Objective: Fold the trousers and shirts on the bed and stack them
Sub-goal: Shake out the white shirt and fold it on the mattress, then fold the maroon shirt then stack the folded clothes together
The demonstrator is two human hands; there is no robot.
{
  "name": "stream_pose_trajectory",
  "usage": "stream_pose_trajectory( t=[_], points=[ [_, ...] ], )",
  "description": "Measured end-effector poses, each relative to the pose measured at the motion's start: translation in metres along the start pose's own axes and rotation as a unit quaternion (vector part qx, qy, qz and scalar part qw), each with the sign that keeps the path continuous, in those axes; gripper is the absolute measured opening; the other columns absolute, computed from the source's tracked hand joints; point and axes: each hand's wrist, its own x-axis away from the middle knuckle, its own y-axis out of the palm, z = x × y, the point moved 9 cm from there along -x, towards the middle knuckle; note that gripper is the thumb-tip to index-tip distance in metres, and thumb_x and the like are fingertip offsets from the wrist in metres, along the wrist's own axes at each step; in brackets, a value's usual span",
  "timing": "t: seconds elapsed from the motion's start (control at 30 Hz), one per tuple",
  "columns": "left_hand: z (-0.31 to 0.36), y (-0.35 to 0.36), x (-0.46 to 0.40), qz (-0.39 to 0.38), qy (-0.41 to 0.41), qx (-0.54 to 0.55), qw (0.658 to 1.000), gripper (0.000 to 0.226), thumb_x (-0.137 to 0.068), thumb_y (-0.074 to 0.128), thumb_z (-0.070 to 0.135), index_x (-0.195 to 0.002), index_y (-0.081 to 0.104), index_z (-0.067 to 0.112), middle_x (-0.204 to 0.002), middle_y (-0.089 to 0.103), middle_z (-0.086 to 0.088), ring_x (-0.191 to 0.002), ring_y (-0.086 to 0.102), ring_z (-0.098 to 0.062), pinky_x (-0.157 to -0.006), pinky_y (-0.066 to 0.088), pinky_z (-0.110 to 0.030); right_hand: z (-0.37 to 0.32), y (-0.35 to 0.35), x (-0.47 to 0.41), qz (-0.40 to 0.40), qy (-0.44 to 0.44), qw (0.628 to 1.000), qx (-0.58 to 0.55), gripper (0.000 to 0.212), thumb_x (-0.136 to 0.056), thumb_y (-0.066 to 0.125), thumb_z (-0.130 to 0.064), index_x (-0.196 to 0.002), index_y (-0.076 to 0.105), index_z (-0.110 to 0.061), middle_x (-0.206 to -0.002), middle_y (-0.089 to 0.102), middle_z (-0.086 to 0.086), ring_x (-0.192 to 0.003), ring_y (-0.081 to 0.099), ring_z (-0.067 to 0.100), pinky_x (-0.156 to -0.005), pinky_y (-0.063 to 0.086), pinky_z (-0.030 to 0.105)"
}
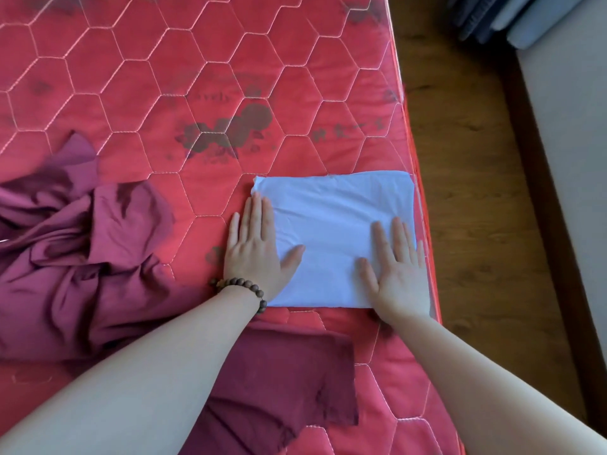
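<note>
We see a folded white garment (pixel 335 238) lying as a neat rectangle near the right edge of the bed (pixel 164 77), on its red quilted mattress cover stitched in hexagons. Both hands lie flat on it with fingers straight, grasping nothing. The left hand (pixel 254 247) rests on the left edge of the rectangle, its outer fingers over the mattress and its thumb spread across the white cloth. A bracelet of brown wooden beads (pixel 241 289) circles that wrist. The right hand (pixel 397 267) presses the lower right part of the fold, fingers pointing away from us.

To the left, a crumpled maroon garment (pixel 75 254) lies in a loose heap, unfolded; we cannot tell whether it is a shirt or trousers. Another piece of darker maroon cloth (pixel 279 382) lies flat on the near side of the bed, partly under the left forearm, just short of the white fold. Beyond the bed's right edge runs a brown wooden floor (pixel 476 192).
</note>
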Motion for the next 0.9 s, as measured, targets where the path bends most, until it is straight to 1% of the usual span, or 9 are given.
stream_pose_trajectory(
  t=[0.13, 0.23, 0.3, 0.4, 0.43, 0.57, 0.7, 0.8, 0.9],
  points=[
    [0.000, -0.001, -0.001, -0.013, -0.002, 0.011, 1.000, 0.095, -0.084, 0.026, 0.068, -0.153, 0.006, 0.005, -0.161, 0.005, -0.011, -0.149, 0.007, -0.021, -0.120, 0.007, -0.041, 0.002, 0.004, -0.003, -0.014, -0.002, 0.999, 0.029, 0.066, -0.097, 0.032, -0.052, -0.154, 0.008, -0.028, -0.162, -0.002, 0.006, -0.149, -0.005, 0.021, -0.120, -0.004, 0.041],
    [0.000, -0.004, -0.001, -0.052, 0.004, 0.043, 0.998, 0.092, -0.088, 0.035, 0.065, -0.153, -0.001, 0.010, -0.162, -0.005, -0.007, -0.149, 0.001, -0.019, -0.120, 0.000, -0.038, 0.001, 0.003, 0.000, -0.032, 0.022, 0.997, 0.065, 0.067, -0.097, 0.031, -0.051, -0.154, 0.004, -0.027, -0.162, -0.004, 0.008, -0.149, -0.005, 0.022, -0.120, -0.004, 0.042],
    [-0.004, -0.008, 0.004, -0.077, 0.021, 0.057, 0.995, 0.087, -0.091, 0.041, 0.056, -0.153, -0.002, 0.012, -0.161, -0.009, -0.004, -0.149, 0.000, -0.018, -0.120, -0.001, -0.036, -0.004, 0.000, 0.004, -0.037, 0.049, 0.996, 0.068, 0.065, -0.099, 0.031, -0.046, -0.154, 0.007, -0.023, -0.162, 0.000, 0.011, -0.149, -0.002, 0.026, -0.120, -0.002, 0.043],
    [-0.019, -0.026, 0.023, -0.089, 0.045, 0.065, 0.993, 0.079, -0.095, 0.043, 0.042, -0.153, -0.002, 0.013, -0.162, -0.002, -0.004, -0.149, 0.000, -0.015, -0.120, -0.003, -0.031, -0.031, -0.009, 0.013, -0.019, 0.062, 0.997, 0.032, 0.055, -0.097, 0.043, -0.025, -0.147, 0.030, -0.006, -0.157, 0.023, 0.016, -0.145, 0.016, 0.032, -0.117, 0.010, 0.048],
    [-0.029, -0.036, 0.031, -0.082, 0.054, 0.060, 0.993, 0.078, -0.095, 0.042, 0.041, -0.153, -0.002, 0.012, -0.162, 0.002, -0.005, -0.149, 0.000, -0.015, -0.120, -0.003, -0.031, -0.047, -0.009, 0.016, -0.023, 0.052, 0.998, 0.023, 0.053, -0.096, 0.045, -0.021, -0.145, 0.034, -0.004, -0.155, 0.026, 0.015, -0.144, 0.019, 0.031, -0.117, 0.011, 0.048],
    [-0.091, -0.088, 0.050, -0.016, 0.053, 0.050, 0.997, 0.075, -0.092, 0.051, 0.036, -0.151, 0.017, 0.006, -0.159, 0.020, -0.009, -0.148, 0.011, -0.020, -0.121, 0.004, -0.036, -0.129, 0.007, 0.022, -0.068, -0.033, 0.997, -0.017, 0.056, -0.097, 0.042, -0.022, -0.149, 0.025, -0.009, -0.160, 0.016, 0.009, -0.149, 0.008, 0.023, -0.120, 0.002, 0.040],
    [-0.186, -0.131, 0.047, 0.052, -0.005, 0.018, 0.998, 0.079, -0.084, 0.064, 0.035, -0.147, 0.031, 0.001, -0.154, 0.030, -0.017, -0.146, 0.021, -0.030, -0.119, 0.014, -0.047, -0.221, 0.016, 0.004, -0.051, -0.068, 0.994, -0.064, 0.059, -0.098, 0.043, -0.032, -0.151, 0.024, -0.012, -0.161, 0.011, 0.010, -0.149, 0.002, 0.023, -0.121, 0.001, 0.039],
    [-0.263, -0.140, 0.047, 0.065, -0.090, -0.009, 0.994, 0.088, -0.083, 0.063, 0.047, -0.148, 0.026, 0.001, -0.155, 0.023, -0.020, -0.147, 0.014, -0.032, -0.119, 0.008, -0.050, -0.293, 0.025, -0.010, -0.032, -0.114, 0.988, -0.095, 0.065, -0.094, 0.051, -0.039, -0.150, 0.029, -0.016, -0.160, 0.014, 0.012, -0.149, 0.006, 0.026, -0.121, 0.006, 0.042],
    [-0.327, -0.134, 0.057, 0.054, -0.184, -0.031, 0.981, 0.101, -0.078, 0.056, 0.065, -0.150, 0.021, 0.003, -0.156, 0.018, -0.023, -0.147, 0.009, -0.033, -0.118, 0.002, -0.048, -0.355, 0.043, -0.019, -0.050, -0.181, 0.977, -0.099, 0.075, -0.089, 0.056, -0.048, -0.152, 0.020, -0.027, -0.161, 0.005, 0.009, -0.149, -0.001, 0.024, -0.121, 0.004, 0.044]
  ],
)
